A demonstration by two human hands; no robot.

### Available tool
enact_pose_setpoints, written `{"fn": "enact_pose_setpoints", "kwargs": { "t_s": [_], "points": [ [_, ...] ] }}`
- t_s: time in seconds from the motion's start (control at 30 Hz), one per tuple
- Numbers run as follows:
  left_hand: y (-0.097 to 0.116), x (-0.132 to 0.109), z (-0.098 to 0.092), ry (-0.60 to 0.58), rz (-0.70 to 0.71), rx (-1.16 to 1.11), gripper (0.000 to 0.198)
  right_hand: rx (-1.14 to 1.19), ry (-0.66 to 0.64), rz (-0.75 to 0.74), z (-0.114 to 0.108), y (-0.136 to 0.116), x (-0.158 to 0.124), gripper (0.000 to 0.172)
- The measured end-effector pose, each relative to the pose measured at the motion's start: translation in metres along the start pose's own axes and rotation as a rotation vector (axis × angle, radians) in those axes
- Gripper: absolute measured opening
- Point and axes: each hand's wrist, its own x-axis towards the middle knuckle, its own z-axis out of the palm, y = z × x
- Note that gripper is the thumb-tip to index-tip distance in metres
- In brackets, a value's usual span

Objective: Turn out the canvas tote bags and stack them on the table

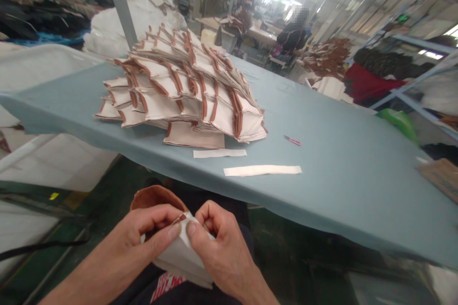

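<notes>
Below the table's near edge, my left hand [148, 233] and my right hand [218, 243] both pinch one cream fabric piece with brown trim [179, 257], thumbs meeting at its top edge. A brown leather-like flap [153, 198] of it curls up behind my left fingers. Both hands are closed on it over my lap. On the grey-blue table [339, 176] ahead lies a big fanned stack of similar cream pieces with brown edging [182, 90].
Two cream strips [263, 170] [219, 153] and a small red pen-like tool [292, 140] lie on the table near the stack. A cardboard piece [442, 176] sits at the right edge. Another person [293, 33] sits far behind. Shelving [411, 66] stands on the right.
</notes>
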Motion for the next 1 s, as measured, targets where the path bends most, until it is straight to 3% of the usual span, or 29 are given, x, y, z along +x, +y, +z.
{"fn": "enact_pose_setpoints", "kwargs": {
  "t_s": [0.13, 0.33, 0.57, 0.83, 1.0],
  "points": [
    [0.002, 0.0, 0.003, -0.004, -0.002, 0.038, 0.037, 0.006, 0.0, -0.001, -0.001, 0.003, -0.002, 0.023],
    [0.006, 0.001, 0.016, 0.179, 0.0, 0.07, 0.027, 0.034, -0.022, 0.006, 0.0, 0.009, -0.001, 0.026],
    [0.005, 0.002, 0.021, 0.147, 0.011, 0.093, 0.028, 0.002, -0.04, -0.034, -0.005, 0.012, 0.006, 0.031],
    [0.029, -0.004, 0.038, 0.261, 0.0, 0.189, 0.024, -0.053, 0.01, -0.092, 0.0, 0.013, 0.007, 0.035],
    [0.01, -0.003, 0.044, 0.352, 0.122, 0.352, 0.028, 0.007, -0.029, -0.032, 0.004, 0.016, 0.012, 0.029]
  ]
}}
